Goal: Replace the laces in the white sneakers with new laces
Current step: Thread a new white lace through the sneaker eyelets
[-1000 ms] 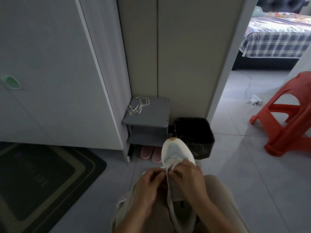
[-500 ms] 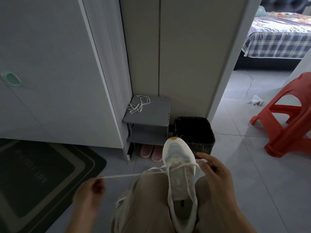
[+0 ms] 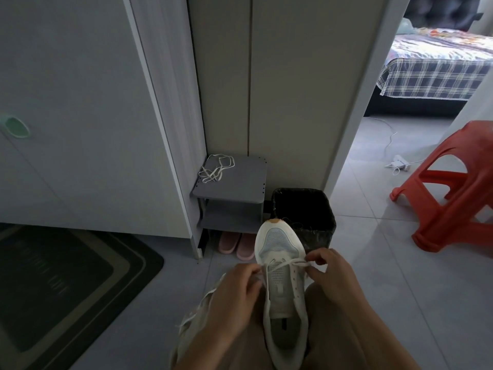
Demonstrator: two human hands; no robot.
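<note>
Right now the white sneaker [image 3: 282, 287] lies on the person's lap between the thighs, opening upward, its toe pointing away and its heel toward the body. A white lace [image 3: 286, 264] crosses the sneaker at the eyelets nearest the toe, and each end runs out to a hand. The left hand [image 3: 234, 292] sits just to the left of the sneaker, touching its side. Its thumb and forefinger are pressed together on the lace end and the other fingers are curled under. The right hand [image 3: 333, 276] sits just to the right of the sneaker, thumb and forefinger pinching the other end close to the eyelets, the remaining fingers bent loosely behind. The eyelets nearer the heel are bare, with the tongue showing between them. Left of the sneaker, under the left wrist, a pale crumpled shape [image 3: 194, 319] shows, but I cannot tell what it is. Just beyond the sneaker's toe stands a black bin [image 3: 304, 206]. Beyond the sneaker and to its left is a low grey shelf [image 3: 240, 188], with a tangle of loose laces [image 3: 216, 168] on its top and pink slippers [image 3: 237, 243] beneath it. Far to the left of the sneaker a dark doormat [image 3: 66, 284] lies on the floor. Well to its right stands a red plastic stool [image 3: 458, 188], and farther off on that side is a bed [image 3: 437, 68] with a checked cover.
</note>
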